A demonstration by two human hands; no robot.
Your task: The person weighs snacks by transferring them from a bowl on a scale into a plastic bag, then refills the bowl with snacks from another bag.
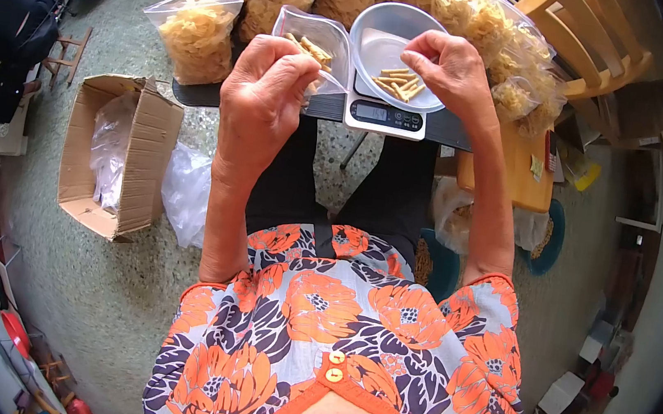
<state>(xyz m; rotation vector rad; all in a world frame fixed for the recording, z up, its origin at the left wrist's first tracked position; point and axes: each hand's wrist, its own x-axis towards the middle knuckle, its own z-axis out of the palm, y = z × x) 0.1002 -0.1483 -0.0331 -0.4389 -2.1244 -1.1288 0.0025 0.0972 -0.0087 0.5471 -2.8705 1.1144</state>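
My left hand [261, 103] is closed on the edge of a clear zip bag [336, 38], which leans open above the table edge. Several short tan sticks [311, 49] lie inside that bag. Over the right side of a translucent plastic bowl [362, 25], my right hand [452, 69] has thumb and fingers pinched together; whatever is between them, if anything, I cannot make out. More short tan sticks [399, 84] lie in the bottom of the bowl. Beneath the bowl is a white digital scale [382, 129] with a lit display, too small to read surely.
Filled clear bags of pale yellow, noodle-like strips [195, 33] crowd the table's back and both sides. A cardboard box [147, 159] with plastic inside stands on the floor at left, beside a white plastic bag [187, 193]. A wooden chair [596, 41] is at right.
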